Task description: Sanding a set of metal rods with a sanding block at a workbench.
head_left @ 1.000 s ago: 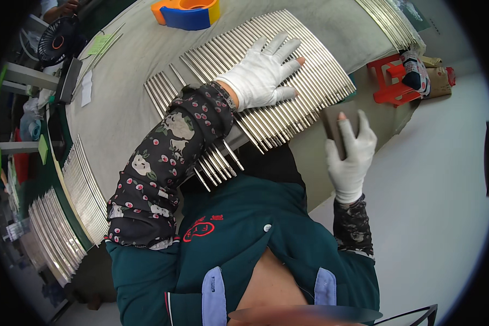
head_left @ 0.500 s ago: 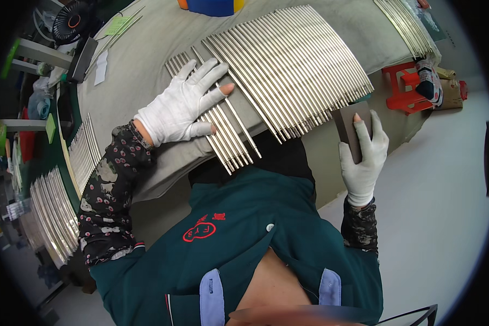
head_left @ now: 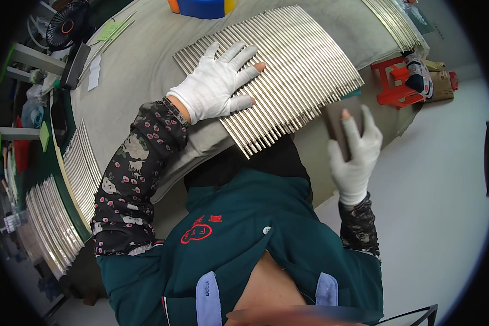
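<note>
A wide row of slim, shiny metal rods [head_left: 293,65] lies side by side on a grey cloth-covered table. My left hand [head_left: 214,81], in a white glove with some bare fingertips, rests flat on the left part of the row, fingers spread. Beyond the rods' near right ends, my right hand [head_left: 356,155] wears a similar glove and holds a dark grey-brown rectangular block [head_left: 337,127]. The block is smeared by motion and stands apart from the rods. Under the row's right end, a teal edge [head_left: 352,94] peeks out.
Another bundle of rods [head_left: 394,24] lies at the far right, near a red plastic stool [head_left: 391,84]. A blue and yellow object [head_left: 204,7] stands at the table's back. More rods [head_left: 81,165] and a black fan [head_left: 68,24] are on the left.
The separate rods under my left hand now lie against the main row, with the gap closed. My left hand has moved right with them. My right hand has shifted slightly left with the block.
</note>
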Tool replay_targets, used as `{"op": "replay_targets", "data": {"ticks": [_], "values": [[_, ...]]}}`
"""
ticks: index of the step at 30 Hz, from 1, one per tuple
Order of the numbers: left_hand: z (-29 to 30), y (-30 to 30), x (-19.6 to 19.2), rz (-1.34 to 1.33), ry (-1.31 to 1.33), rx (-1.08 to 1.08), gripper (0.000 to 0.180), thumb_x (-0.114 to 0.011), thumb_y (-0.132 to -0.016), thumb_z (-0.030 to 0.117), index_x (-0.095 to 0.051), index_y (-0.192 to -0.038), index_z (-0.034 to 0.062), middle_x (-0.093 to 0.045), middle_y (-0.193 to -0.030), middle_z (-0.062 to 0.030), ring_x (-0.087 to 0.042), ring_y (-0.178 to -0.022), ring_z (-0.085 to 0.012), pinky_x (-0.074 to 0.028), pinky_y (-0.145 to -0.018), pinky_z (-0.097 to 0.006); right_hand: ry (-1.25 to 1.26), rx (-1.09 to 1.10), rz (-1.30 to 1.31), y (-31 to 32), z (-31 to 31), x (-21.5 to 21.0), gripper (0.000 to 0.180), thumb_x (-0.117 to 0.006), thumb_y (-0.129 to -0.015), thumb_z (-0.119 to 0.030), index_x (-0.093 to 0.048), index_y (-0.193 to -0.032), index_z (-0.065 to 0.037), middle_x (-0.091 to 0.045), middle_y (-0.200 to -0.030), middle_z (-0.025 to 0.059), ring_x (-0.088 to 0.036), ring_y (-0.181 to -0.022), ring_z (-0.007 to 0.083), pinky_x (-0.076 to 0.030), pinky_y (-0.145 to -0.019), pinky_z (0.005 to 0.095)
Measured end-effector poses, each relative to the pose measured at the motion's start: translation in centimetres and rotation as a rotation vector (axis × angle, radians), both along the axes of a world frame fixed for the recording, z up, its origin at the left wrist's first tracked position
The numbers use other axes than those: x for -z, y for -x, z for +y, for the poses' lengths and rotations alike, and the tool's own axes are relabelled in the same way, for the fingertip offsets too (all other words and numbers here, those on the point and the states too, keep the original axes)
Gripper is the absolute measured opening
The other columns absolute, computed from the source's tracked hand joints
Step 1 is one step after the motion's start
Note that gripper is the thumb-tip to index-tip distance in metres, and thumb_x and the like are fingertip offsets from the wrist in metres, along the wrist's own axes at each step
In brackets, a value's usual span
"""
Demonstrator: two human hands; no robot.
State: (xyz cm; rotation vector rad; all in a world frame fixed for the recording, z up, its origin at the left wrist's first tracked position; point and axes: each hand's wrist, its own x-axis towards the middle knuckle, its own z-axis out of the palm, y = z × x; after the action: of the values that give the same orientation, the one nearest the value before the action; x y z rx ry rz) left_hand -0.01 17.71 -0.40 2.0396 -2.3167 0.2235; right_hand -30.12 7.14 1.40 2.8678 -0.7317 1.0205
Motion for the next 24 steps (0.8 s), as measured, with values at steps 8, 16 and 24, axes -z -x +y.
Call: {"op": "replay_targets", "data": {"ticks": [8,16,24], "values": [[-0.1,-0.2,-0.1,0.023,0.024,0.014,0.07,-0.039,-0.092,0.059,-0.031,-0.147,0.0173,-0.027,-0.151,-0.0191,-0.027,-0.139,-0.0386,-0.019,-0.11,-0.062,-0.042,0.226,-0.028,1.9,-2.6,-0.2,0.048,-0.067,-0.071,-0.009,-0.062,-0.119,-0.009,-0.053,-0.126,0.0225,-0.052,-0.103,0.0371,-0.044,-0.09,0.0428],[-1.4,3.3,-2.2,0.438,0.173,0.357,0.024,-0.077,-0.069,0.016,-0.063,-0.088,0.0108,-0.059,-0.088,-0.0019,-0.058,-0.081,-0.0226,-0.046,-0.074,-0.036,-0.12,0.107,-0.032,2.2,0.1,1.3,0.06,-0.071,-0.068,-0.007,-0.057,-0.126,-0.015,-0.047,-0.132,0.0228,-0.049,-0.107,0.0385,-0.043,-0.092,0.0444],[-1.7,3.5,-1.7,0.538,0.157,0.378,0.024,-0.078,-0.068,0.016,-0.063,-0.087,0.0124,-0.059,-0.087,-0.0019,-0.058,-0.082,-0.0231,-0.045,-0.074,-0.037,-0.119,0.113,-0.02,2.2,-0.3,0.5,0.062,-0.071,-0.067,-0.008,-0.056,-0.127,-0.016,-0.047,-0.133,0.0231,-0.049,-0.108,0.0381,-0.043,-0.093,0.0442]]}}
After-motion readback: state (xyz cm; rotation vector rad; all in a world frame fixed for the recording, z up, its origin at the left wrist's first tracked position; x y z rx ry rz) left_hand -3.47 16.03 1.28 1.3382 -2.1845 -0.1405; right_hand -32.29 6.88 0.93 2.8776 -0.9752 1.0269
